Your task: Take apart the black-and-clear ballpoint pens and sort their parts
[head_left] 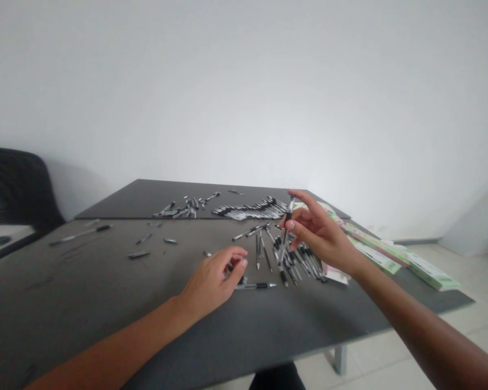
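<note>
- Right forearm (423, 325) ended in right hand (319, 233), pinching one pen (286, 230) upright above loose pens (296, 262).
- Left hand (213, 279) was curled; grip unclear.
- Neat pen row (250, 210) lay across worktop (106, 287).

Right of my grip (313, 233), green-and-white packets (429, 271) lie spread along the edge of the dark table (288, 325). Far left of it sits a black chair (16, 184); a white wall (244, 92) rises beyond, and floor tiles (463, 325) show lower right.
</note>
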A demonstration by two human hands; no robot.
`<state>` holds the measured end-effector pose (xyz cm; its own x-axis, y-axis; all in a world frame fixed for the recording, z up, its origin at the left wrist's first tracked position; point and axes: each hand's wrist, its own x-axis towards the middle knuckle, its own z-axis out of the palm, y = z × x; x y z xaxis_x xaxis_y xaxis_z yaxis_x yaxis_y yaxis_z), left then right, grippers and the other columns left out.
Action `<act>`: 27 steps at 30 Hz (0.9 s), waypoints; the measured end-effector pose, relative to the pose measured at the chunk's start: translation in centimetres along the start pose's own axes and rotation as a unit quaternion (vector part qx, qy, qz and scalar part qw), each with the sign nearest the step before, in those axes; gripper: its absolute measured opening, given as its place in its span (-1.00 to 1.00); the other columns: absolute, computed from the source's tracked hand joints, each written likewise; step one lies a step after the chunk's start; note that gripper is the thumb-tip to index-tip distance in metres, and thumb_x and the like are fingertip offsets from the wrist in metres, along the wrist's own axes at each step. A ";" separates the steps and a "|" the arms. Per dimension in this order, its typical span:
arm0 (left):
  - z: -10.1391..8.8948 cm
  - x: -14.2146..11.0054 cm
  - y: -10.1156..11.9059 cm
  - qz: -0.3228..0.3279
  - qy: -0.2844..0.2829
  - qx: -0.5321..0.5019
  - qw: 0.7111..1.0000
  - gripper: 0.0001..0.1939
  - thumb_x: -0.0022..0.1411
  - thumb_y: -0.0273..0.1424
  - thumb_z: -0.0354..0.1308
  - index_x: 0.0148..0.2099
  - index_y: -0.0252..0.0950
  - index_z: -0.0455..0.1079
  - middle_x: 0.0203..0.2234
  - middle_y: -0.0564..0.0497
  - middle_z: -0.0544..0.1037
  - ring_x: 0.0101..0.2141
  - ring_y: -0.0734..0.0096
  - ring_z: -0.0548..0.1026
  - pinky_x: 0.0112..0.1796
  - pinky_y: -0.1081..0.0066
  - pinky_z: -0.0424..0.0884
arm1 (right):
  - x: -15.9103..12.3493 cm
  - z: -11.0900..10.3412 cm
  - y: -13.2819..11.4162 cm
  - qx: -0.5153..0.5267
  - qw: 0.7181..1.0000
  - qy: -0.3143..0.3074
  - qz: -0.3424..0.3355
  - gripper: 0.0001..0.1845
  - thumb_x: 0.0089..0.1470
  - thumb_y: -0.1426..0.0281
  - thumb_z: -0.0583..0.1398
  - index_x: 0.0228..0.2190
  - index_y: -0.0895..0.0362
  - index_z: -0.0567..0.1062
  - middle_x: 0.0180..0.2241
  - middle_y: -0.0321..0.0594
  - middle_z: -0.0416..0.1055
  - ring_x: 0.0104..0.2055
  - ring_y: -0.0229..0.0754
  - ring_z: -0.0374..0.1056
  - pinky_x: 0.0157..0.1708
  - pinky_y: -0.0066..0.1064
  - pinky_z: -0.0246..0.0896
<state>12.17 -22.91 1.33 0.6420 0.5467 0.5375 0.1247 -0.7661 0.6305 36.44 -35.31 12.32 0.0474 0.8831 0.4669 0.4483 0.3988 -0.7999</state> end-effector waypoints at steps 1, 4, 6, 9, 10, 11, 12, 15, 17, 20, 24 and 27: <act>0.0 0.0 0.0 0.007 0.004 0.002 1.000 -0.76 0.51 -0.28 0.13 0.09 -0.22 0.53 -0.17 -0.03 0.74 -0.23 0.30 0.68 -0.25 0.41 0.58 | -0.1 0.1 -0.2 0.002 1.000 0.000 0.005 -0.27 0.36 0.20 0.32 0.42 -0.11 0.19 -0.19 -0.21 0.44 -0.12 -0.09 0.49 -0.40 -0.38 0.63; 0.0 0.1 -0.1 0.023 0.013 0.007 1.000 -0.77 0.50 -0.30 0.14 0.08 -0.23 0.53 -0.19 -0.03 0.74 -0.23 0.30 0.69 -0.20 0.39 0.59 | -0.2 0.2 -0.1 0.004 1.000 0.005 0.018 -0.29 0.33 0.18 0.35 0.36 -0.09 0.22 -0.21 -0.23 0.47 -0.13 -0.08 0.52 -0.41 -0.38 0.63; 0.0 0.1 0.0 0.031 0.017 0.008 0.999 -0.77 0.50 -0.30 0.14 0.08 -0.23 0.53 -0.19 -0.03 0.74 -0.23 0.30 0.69 -0.16 0.37 0.60 | -0.1 0.2 0.5 0.008 0.999 0.017 0.031 -0.28 0.29 0.16 0.37 0.35 -0.07 0.25 -0.21 -0.23 0.50 -0.12 -0.07 0.53 -0.40 -0.38 0.64; 0.0 0.0 0.2 0.033 0.012 0.007 0.999 -0.79 0.50 -0.32 0.14 0.07 -0.23 0.53 -0.18 -0.03 0.74 -0.22 0.30 0.69 -0.17 0.38 0.60 | 0.1 -0.1 2.1 0.014 0.997 0.050 0.056 -0.21 0.22 0.12 0.42 0.34 -0.03 0.29 -0.23 -0.22 0.56 -0.12 -0.07 0.53 -0.38 -0.34 0.64; -0.1 0.0 0.3 0.033 0.008 0.007 0.999 -0.80 0.51 -0.32 0.13 0.06 -0.22 0.53 -0.18 -0.03 0.74 -0.22 0.31 0.69 -0.19 0.40 0.60 | 0.3 -0.4 2.7 0.014 0.996 0.065 0.065 -0.17 0.19 0.10 0.43 0.36 -0.01 0.29 -0.23 -0.22 0.58 -0.14 -0.07 0.53 -0.37 -0.33 0.64; -0.1 0.0 0.4 0.034 0.006 0.007 0.999 -0.80 0.51 -0.32 0.13 0.05 -0.22 0.53 -0.18 -0.03 0.74 -0.22 0.31 0.70 -0.22 0.42 0.59 | 0.5 -0.9 3.3 0.012 0.994 0.082 0.074 -0.12 0.16 0.09 0.45 0.37 0.00 0.29 -0.23 -0.21 0.60 -0.16 -0.08 0.53 -0.37 -0.32 0.64; -0.2 0.0 0.4 0.035 0.004 0.008 0.999 -0.81 0.51 -0.33 0.12 0.05 -0.21 0.53 -0.18 -0.03 0.74 -0.21 0.31 0.70 -0.24 0.43 0.59 | 0.9 -1.4 4.1 0.010 0.991 0.101 0.083 -0.07 0.14 0.07 0.46 0.40 0.00 0.28 -0.22 -0.19 0.62 -0.17 -0.09 0.53 -0.36 -0.31 0.63; -0.2 -0.1 0.4 0.034 0.004 0.012 0.999 -0.81 0.51 -0.33 0.12 0.04 -0.20 0.53 -0.18 -0.02 0.74 -0.20 0.31 0.70 -0.23 0.43 0.60 | 2.7 -4.1 6.6 -0.002 0.981 0.169 0.097 0.07 0.09 0.03 0.47 0.47 0.00 0.22 -0.15 -0.14 0.66 -0.19 -0.10 0.54 -0.30 -0.26 0.62; -0.1 -0.1 0.2 0.034 0.005 0.016 0.999 -0.82 0.50 -0.34 0.13 0.04 -0.20 0.53 -0.19 -0.02 0.74 -0.22 0.31 0.70 -0.18 0.41 0.61 | 4.6 -6.4 8.7 -0.027 0.973 0.210 0.095 0.12 0.08 0.00 0.46 0.50 0.03 0.18 -0.11 -0.10 0.67 -0.18 -0.09 0.56 -0.22 -0.23 0.62; 0.2 -0.4 -0.1 0.043 0.010 0.030 0.999 -0.82 0.49 -0.35 0.14 0.04 -0.19 0.53 -0.22 0.01 0.74 -0.26 0.32 0.70 -0.13 0.38 0.62 | 8.2 -10.1 12.1 -0.125 0.964 0.221 0.084 0.15 0.10 -0.07 0.39 0.52 0.12 0.15 -0.09 -0.03 0.68 -0.16 -0.04 0.60 -0.11 -0.15 0.62; 0.4 -0.7 -0.2 0.062 0.017 0.049 0.997 -0.84 0.47 -0.38 0.17 0.04 -0.12 0.51 -0.20 0.05 0.76 -0.30 0.35 0.71 -0.16 0.42 0.63 | 13.1 -14.0 16.3 -0.199 0.952 0.213 0.093 0.11 0.15 -0.03 0.33 0.51 0.24 0.14 -0.15 0.03 0.69 -0.20 -0.01 0.61 -0.10 -0.12 0.60; 0.5 -0.8 -0.5 0.078 0.028 0.058 0.995 -0.83 0.44 -0.38 0.20 0.03 -0.05 0.49 -0.22 0.10 0.77 -0.29 0.35 0.74 -0.18 0.46 0.64 | 16.5 -16.3 18.8 -0.278 0.935 0.192 0.112 -0.09 0.26 0.11 0.29 0.49 0.19 0.23 -0.16 0.00 0.69 -0.24 -0.02 0.60 -0.08 -0.11 0.57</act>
<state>11.97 -23.11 0.29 0.6175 0.4334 0.6564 0.1155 -0.8754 0.4693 60.22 -17.31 11.09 0.4636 0.7331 0.4976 0.7783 -0.0685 -0.6242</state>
